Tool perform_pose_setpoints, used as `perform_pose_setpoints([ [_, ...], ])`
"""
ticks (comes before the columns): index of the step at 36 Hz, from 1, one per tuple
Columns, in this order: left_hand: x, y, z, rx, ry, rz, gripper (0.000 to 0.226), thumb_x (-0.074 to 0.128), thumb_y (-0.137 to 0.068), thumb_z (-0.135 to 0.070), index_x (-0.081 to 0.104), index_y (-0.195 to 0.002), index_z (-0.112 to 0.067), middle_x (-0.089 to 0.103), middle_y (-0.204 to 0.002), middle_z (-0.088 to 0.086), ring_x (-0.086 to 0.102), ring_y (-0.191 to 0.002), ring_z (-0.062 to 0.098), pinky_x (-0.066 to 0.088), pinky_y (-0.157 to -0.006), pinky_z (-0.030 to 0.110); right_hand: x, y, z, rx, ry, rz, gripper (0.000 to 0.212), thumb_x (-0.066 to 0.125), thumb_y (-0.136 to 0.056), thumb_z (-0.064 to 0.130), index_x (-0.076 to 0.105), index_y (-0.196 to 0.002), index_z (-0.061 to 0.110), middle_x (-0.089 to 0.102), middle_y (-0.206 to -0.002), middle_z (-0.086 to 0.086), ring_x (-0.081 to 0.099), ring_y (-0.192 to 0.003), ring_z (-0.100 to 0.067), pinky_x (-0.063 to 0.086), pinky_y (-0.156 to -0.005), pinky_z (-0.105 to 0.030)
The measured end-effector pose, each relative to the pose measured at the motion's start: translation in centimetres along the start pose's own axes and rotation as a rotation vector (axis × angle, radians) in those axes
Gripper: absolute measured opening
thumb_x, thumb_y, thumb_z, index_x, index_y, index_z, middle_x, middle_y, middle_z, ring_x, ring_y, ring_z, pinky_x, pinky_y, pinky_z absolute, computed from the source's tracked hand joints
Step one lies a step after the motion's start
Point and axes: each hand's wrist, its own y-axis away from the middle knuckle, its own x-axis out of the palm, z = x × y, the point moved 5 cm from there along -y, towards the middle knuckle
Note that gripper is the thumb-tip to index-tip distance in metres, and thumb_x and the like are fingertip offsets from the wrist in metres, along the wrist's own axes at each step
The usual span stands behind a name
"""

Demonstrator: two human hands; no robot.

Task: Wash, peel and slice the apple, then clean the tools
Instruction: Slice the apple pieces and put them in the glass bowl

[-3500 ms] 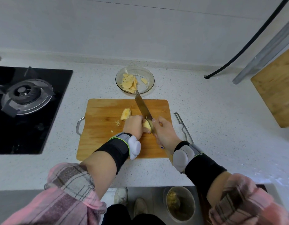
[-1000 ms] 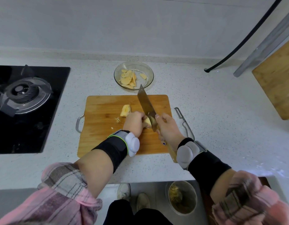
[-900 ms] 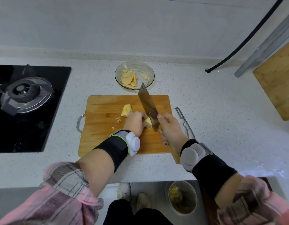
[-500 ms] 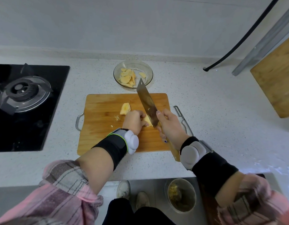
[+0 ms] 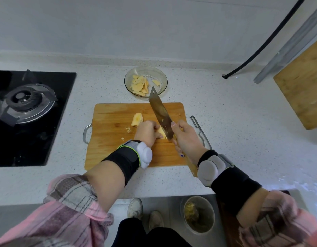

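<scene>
On the wooden cutting board (image 5: 118, 139), the left hand (image 5: 147, 133) curls its fingers (image 5: 156, 126) over a peeled apple piece (image 5: 162, 134), pinning it to the wood. The right hand (image 5: 187, 138) is clamped round the handle of a cleaver (image 5: 160, 113), its thumb lying up against the side of the blade. The blade slants away toward the far edge of the board, and its near end touches the right side of the held piece. Both wrists carry black bands with pale grey pods, and both sleeves are pink plaid.

One more apple piece (image 5: 137, 119) lies on the board just beyond the left hand, and a few small crumbs sit to its left. The board has one metal handle on its left end.

Behind the board stands one glass bowl (image 5: 162, 78) holding a heap of thin apple slices (image 5: 139, 85), with a single slice apart on the right side of the bowl. One metal peeler (image 5: 196, 123) lies on the speckled worktop (image 5: 225, 131) just right of the board. One gas burner (image 5: 24, 102) sits on the black hob at the left. A second wooden board (image 5: 304, 84) shows at the right edge.

Below the worktop edge, one round bin (image 5: 197, 217) on the floor holds yellowish scraps, beside two shoes.
</scene>
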Motion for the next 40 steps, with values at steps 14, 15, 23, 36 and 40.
perform_pose_setpoints([
  [14, 0.1, -0.1, 0.6, 0.025, -0.002, -0.029, 0.031, 0.082, -0.070, -0.016, 0.069, -0.095, -0.004, 0.068, -0.097, 0.011, 0.062, -0.090, 0.027, 0.050, -0.082, 0.035, 1.4, -1.3, -1.5, 0.067, 0.013, 0.003, 0.035, 0.046, -0.103, 0.036, 0.038, -0.074, 0.019, 0.039, -0.051, 0.002, 0.036, -0.050, -0.019, 0.031, -0.040, -0.026],
  [15, 0.2, -0.1, 0.5, 0.033, -0.008, -0.031, 0.031, 0.082, -0.070, -0.016, 0.070, -0.096, -0.004, 0.067, -0.097, 0.011, 0.062, -0.090, 0.027, 0.049, -0.082, 0.035, 1.4, -1.3, -1.5, 0.068, 0.022, -0.002, 0.035, 0.046, -0.102, 0.037, 0.038, -0.073, 0.020, 0.039, -0.051, 0.003, 0.037, -0.048, -0.018, 0.031, -0.040, -0.026],
  [23, 0.0, -0.2, 0.4, 0.036, -0.007, -0.010, 0.030, 0.081, -0.071, -0.016, 0.070, -0.095, -0.003, 0.067, -0.098, 0.011, 0.061, -0.091, 0.027, 0.047, -0.080, 0.032, 1.0, -1.0, -1.2, 0.093, 0.010, -0.010, 0.032, 0.046, -0.102, 0.037, 0.042, -0.078, 0.017, 0.042, -0.057, -0.001, 0.037, -0.049, -0.017, 0.032, -0.040, -0.026],
  [36, 0.0, 0.0, 0.7, 0.015, 0.029, -0.042, 0.037, 0.084, -0.068, -0.019, 0.072, -0.099, -0.004, 0.070, -0.100, 0.009, 0.063, -0.095, 0.025, 0.050, -0.087, 0.037, 0.1, 0.2, 0.8, 0.023, -0.005, -0.006, 0.033, 0.044, -0.104, 0.036, 0.036, -0.079, 0.016, 0.038, -0.054, 0.000, 0.034, -0.045, -0.017, 0.030, -0.039, -0.025],
  [40, -0.1, 0.0, 0.6, 0.014, 0.029, -0.044, 0.034, 0.084, -0.069, -0.019, 0.072, -0.097, -0.004, 0.069, -0.095, 0.009, 0.062, -0.091, 0.024, 0.048, -0.080, 0.030, 0.3, 0.1, 0.6, 0.025, -0.028, -0.015, 0.033, 0.046, -0.103, 0.036, 0.037, -0.077, 0.017, 0.037, -0.047, 0.007, 0.036, -0.054, -0.022, 0.030, -0.041, -0.028],
])
